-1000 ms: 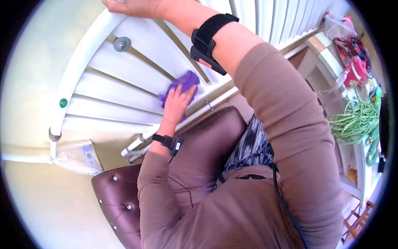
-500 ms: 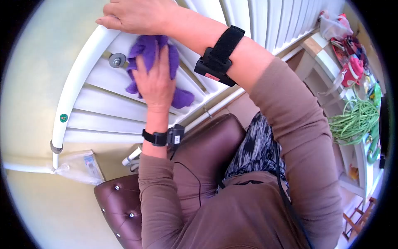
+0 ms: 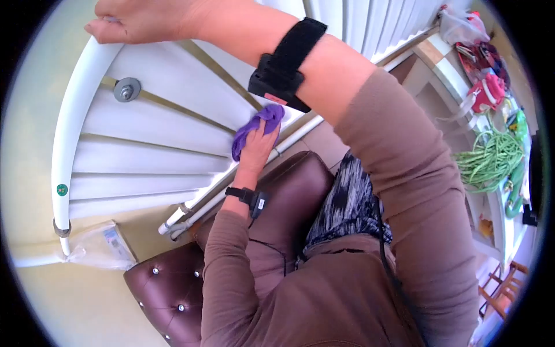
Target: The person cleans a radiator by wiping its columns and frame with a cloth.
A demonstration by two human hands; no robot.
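Observation:
A white finned radiator (image 3: 144, 118) stands against the wall. Low on its fins, close to the bottom pipe, my left hand (image 3: 257, 151) presses a bunched purple cloth (image 3: 248, 132) with its fingers over the fabric. At the upper left, my right hand (image 3: 144, 20) is curled over the radiator's white top rail (image 3: 78, 98); part of that hand is cut off by the frame's upper edge. A grey round bolt fitting (image 3: 126, 89) sits between two fins, apart from both hands.
Below my left arm is a brown padded seat (image 3: 289, 185) with a studded backrest (image 3: 167, 289). A clear plastic bag (image 3: 104, 248) hangs by the wall pipe. Green beans (image 3: 491, 159) and bags lie on a white table (image 3: 442, 55) at right.
My left hand has moved the purple cloth down the fins toward the radiator's bottom. My right hand remains on the top rail while the view has shifted slightly.

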